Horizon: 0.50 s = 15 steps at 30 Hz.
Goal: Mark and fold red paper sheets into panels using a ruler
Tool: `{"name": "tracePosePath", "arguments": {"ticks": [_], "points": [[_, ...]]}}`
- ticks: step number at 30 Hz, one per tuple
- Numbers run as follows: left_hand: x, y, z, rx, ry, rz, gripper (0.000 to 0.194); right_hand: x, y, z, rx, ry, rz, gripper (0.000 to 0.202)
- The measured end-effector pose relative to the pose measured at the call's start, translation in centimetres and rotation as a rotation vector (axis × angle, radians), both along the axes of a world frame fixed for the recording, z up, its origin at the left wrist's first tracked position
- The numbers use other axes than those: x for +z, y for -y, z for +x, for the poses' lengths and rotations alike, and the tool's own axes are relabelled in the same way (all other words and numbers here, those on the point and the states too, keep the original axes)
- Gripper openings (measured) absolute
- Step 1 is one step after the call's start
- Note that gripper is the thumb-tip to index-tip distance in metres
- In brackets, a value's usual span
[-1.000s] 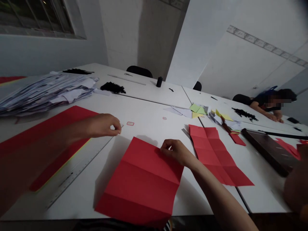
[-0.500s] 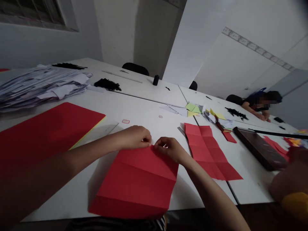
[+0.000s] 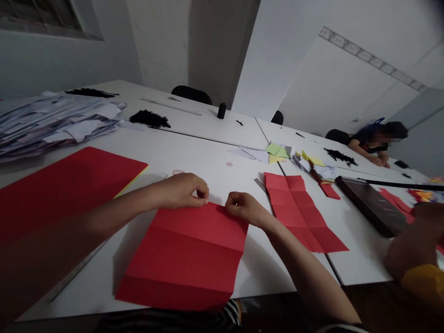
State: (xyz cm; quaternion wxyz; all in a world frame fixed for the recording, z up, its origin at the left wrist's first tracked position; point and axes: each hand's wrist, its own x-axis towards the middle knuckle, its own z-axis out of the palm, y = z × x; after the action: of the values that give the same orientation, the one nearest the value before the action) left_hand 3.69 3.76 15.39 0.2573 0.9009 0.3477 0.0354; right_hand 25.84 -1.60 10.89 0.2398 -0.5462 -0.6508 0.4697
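A sheet of red paper (image 3: 183, 252) with crosswise creases hangs tilted in front of me, its near end over the table's edge. My left hand (image 3: 189, 189) pinches its far edge near the left, thumb and fingers closed. On the same edge, farther right, my right hand (image 3: 245, 208) is closed in a pinch, its fingertips partly hidden. To the right lies a second red sheet (image 3: 301, 212), marked with a grid of folds. A stack of larger red sheets (image 3: 72, 185) with a yellow edge rests on the left, partly behind my left forearm.
Piled papers (image 3: 58, 120) stand at the far left beside bundles of black cord (image 3: 149, 119). A black spool (image 3: 222, 111) stands farther back. Coloured paper pieces (image 3: 277, 150) and a dark flat case (image 3: 369, 203) lie to the right. A person (image 3: 378, 138) leans on the far table; another person's arm (image 3: 412, 249) is at right.
My hands have moved apart along the paper's far edge, the left one going left. The sheet has shifted slightly left, and the whole view has turned a little.
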Motion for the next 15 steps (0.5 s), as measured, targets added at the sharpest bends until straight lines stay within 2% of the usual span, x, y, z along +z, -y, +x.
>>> {"name": "tracePosePath", "arguments": {"ticks": [11, 15], "points": [[-0.7, -1.6, -2.1, -0.006, 0.001, -0.049, 0.021, -1.0, 1.4, 5.0, -0.092, 0.074, -0.15, 0.007], [-1.4, -2.1, -2.6, 0.013, -0.007, -0.051, 0.022, -1.8, 1.8, 6.5, -0.221, 0.133, -0.036, 0.014]]}}
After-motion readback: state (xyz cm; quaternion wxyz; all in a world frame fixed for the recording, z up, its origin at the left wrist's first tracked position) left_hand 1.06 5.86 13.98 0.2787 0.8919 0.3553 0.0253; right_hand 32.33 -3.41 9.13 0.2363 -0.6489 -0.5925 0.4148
